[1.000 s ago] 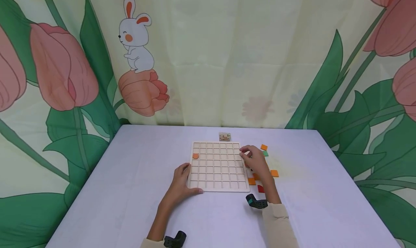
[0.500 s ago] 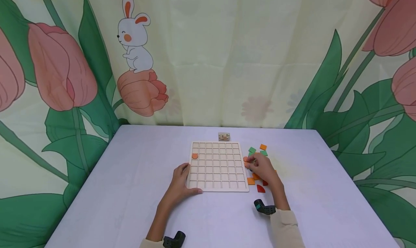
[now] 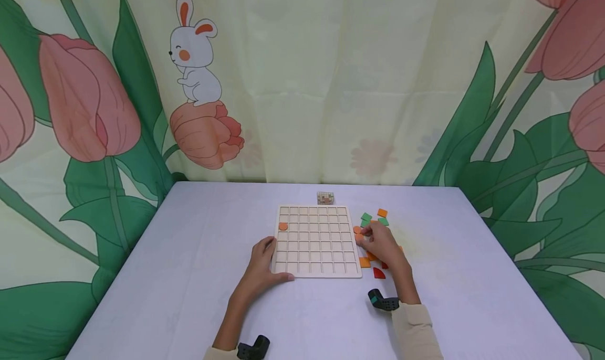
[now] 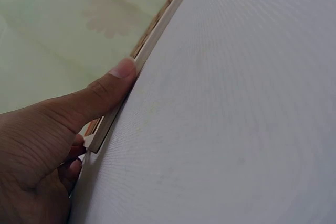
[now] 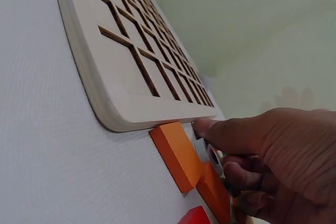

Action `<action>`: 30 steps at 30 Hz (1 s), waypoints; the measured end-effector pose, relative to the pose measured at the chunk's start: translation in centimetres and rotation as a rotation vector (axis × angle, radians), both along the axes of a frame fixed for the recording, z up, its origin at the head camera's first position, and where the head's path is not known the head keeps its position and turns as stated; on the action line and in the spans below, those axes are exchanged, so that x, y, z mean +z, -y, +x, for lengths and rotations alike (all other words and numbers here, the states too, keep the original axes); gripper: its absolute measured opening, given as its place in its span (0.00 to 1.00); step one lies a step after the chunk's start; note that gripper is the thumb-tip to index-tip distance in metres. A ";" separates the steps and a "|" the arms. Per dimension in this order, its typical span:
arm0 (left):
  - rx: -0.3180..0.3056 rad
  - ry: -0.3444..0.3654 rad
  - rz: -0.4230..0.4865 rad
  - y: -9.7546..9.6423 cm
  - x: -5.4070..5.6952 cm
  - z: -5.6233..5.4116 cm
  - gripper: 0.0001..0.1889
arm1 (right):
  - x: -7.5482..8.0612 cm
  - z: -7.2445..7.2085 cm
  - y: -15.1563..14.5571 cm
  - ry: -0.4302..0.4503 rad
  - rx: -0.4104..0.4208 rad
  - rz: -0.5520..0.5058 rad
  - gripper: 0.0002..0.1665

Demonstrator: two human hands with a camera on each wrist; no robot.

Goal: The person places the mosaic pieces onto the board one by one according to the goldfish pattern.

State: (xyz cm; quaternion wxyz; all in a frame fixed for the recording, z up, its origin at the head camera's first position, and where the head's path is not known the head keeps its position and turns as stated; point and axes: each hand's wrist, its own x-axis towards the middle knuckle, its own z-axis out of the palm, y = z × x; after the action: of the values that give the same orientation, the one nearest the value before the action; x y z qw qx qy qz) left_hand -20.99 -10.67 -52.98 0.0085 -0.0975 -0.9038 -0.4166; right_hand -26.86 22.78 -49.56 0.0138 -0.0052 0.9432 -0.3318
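A pale wooden grid board (image 3: 317, 273) lies flat on the table. My left hand (image 3: 260, 265) grips its near left corner, thumb along the front edge and fingers against the left side; the left wrist view shows this thumb (image 4: 107, 90) on the edge. One orange disc (image 3: 283, 226) sits in a cell at the board's left. At the right edge, my right hand (image 3: 384, 242) pinches an orange disc (image 3: 359, 237) between thumb and index finger, with another orange disc (image 3: 357, 229) just beyond it. In the right wrist view, the right hand (image 5: 283, 150) hides the pinched disc.
Orange squares (image 3: 365, 262), green pieces (image 3: 366, 216) and red pieces (image 3: 379, 273) lie scattered right of the board. A whitish round piece with a dark centre (image 5: 212, 157) is under the right thumb. A small patterned card (image 3: 325, 198) stands behind the board.
The right hand has moved from the board's upper right edge back toward me, down to the orange discs, uncovering green pieces. The left hand and board have stayed put.
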 end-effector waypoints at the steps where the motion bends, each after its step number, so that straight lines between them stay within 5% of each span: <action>1: 0.000 -0.002 -0.003 0.0 0.0 0.0 0.62 | 0.0 0.0 0.0 0.001 -0.003 0.009 0.18; 21: 0.011 -0.004 -0.006 0.0 -0.1 0.0 0.62 | -0.4 -0.2 0.2 -0.094 0.044 0.148 0.18; 30: 0.010 -0.001 -0.013 0.0 -0.1 -0.1 0.62 | -0.4 0.0 0.7 -0.146 0.019 0.048 0.19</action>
State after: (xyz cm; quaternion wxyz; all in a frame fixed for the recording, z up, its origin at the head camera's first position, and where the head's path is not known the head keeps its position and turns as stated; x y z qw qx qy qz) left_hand -21.07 -10.64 -53.13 0.0105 -0.0935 -0.9069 -0.4108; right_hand -26.82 22.05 -49.92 -0.0518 -0.0381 0.9493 -0.3078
